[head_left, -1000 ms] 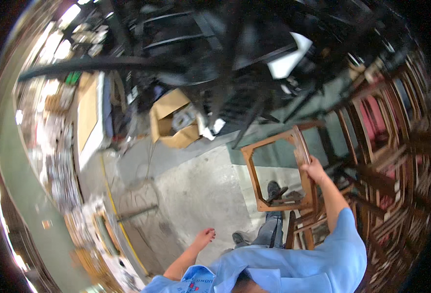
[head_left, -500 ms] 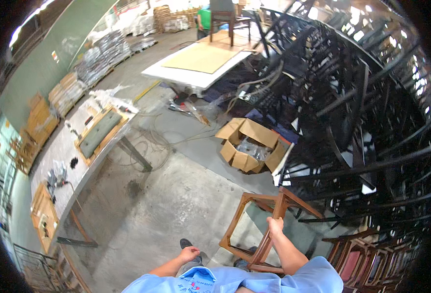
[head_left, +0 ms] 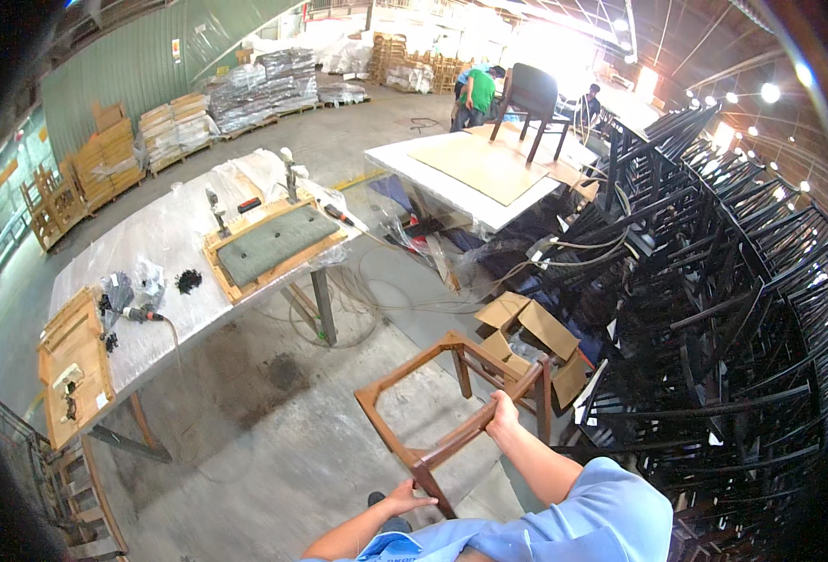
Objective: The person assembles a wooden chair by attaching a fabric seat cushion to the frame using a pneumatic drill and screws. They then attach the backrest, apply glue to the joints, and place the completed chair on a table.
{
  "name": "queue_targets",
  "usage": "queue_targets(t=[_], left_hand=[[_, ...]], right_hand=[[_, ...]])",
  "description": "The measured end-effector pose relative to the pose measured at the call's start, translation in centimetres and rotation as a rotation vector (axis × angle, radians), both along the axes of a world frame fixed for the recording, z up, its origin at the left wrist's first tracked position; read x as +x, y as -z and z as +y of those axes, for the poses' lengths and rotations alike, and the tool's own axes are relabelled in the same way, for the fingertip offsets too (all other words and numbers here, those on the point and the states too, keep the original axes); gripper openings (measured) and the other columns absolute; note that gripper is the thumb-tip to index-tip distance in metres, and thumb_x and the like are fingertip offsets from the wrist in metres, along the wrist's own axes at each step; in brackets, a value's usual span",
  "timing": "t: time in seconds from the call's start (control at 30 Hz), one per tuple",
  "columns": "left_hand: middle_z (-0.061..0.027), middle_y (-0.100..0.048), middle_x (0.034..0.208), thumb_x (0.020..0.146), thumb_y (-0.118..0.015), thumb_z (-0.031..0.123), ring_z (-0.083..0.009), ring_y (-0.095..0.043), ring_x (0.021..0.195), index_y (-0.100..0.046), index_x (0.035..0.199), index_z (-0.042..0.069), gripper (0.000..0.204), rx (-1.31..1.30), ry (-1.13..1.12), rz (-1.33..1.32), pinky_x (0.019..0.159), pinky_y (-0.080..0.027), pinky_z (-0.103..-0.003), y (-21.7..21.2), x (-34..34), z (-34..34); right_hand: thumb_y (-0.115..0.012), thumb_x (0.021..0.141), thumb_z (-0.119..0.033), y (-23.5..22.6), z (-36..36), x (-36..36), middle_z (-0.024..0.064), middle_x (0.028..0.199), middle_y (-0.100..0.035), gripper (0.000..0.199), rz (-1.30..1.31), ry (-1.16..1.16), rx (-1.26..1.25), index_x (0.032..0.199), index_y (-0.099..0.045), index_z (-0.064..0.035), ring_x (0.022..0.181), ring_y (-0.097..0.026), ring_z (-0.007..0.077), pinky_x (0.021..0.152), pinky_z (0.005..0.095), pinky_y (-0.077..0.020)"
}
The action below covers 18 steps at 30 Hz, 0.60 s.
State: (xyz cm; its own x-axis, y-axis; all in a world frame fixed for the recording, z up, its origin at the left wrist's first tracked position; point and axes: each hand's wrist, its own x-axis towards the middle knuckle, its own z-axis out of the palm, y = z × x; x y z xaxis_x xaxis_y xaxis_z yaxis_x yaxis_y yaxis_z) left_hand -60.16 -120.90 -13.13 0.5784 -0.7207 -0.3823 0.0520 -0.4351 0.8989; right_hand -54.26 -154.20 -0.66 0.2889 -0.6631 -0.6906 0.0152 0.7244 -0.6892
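Observation:
My right hand (head_left: 501, 414) is wrapped round a side rail of a brown wooden chair frame (head_left: 451, 436), which has an open seat with no panel. The frame is tilted, held above the concrete floor in front of me. My left hand (head_left: 404, 500) is beside a near leg of the frame, its fingers apart and stretched toward the wood. Whether those fingertips touch the leg, I cannot tell.
On the left, a plastic-covered worktable (head_left: 175, 239) carries a grey padded panel (head_left: 278, 245), a wooden frame panel (head_left: 76, 361) and a power tool (head_left: 142, 315). An open carton (head_left: 550, 330) stands beyond the chair frame. Stacked black chair frames (head_left: 714, 328) crowd the right. Two people (head_left: 475, 94) bend near the far table (head_left: 526, 201).
The chair frame has been raised and swung left in my right hand. My left hand has moved right, up to its leg. The view has tilted upward, showing more of the hall.

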Motion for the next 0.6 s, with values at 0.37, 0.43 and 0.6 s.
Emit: queue_targets(t=[0.37,0.43,0.6], left_hand=[[-0.0069,-0.070,0.092,0.082,-0.080,0.014,-0.0151,-0.066,0.082,-0.051,0.136,-0.001,0.063,-0.313,-0.966,-0.352,0.078,-0.054,-0.032,-14.8,10.6,6.0],[-0.0054,-0.068,0.087,0.084,-0.078,0.013,-0.0137,-0.064,0.077,-0.057,0.128,-0.001,0.051,-0.278,-0.994,-0.420,0.074,-0.054,-0.031,-16.4,12.5,6.1],[-0.0038,-0.067,0.076,0.088,-0.074,0.014,-0.0125,-0.063,0.064,-0.065,0.113,0.001,0.029,-0.153,-0.974,-0.264,0.061,-0.053,-0.032,-13.3,18.3,6.2]], right_hand=[[-0.072,0.093,-0.053,-11.6,7.9,4.2,0.0154,0.137,-0.054,0.068,-0.685,-0.499,0.284,0.137,-0.047,-0.0078,0.131,-0.051,0.0377,0.117,0.0629,-0.0332],[-0.065,0.097,-0.055,-11.6,7.6,6.2,0.0178,0.148,-0.052,0.072,-0.747,-0.565,0.304,0.143,-0.044,-0.0041,0.141,-0.046,0.0401,0.121,0.0654,-0.0282],[-0.054,0.104,-0.051,-9.2,6.4,11.3,0.0178,0.157,-0.043,0.066,-0.805,-0.723,0.303,0.150,-0.041,-0.0058,0.149,-0.036,0.0394,0.124,0.0670,-0.0228]])
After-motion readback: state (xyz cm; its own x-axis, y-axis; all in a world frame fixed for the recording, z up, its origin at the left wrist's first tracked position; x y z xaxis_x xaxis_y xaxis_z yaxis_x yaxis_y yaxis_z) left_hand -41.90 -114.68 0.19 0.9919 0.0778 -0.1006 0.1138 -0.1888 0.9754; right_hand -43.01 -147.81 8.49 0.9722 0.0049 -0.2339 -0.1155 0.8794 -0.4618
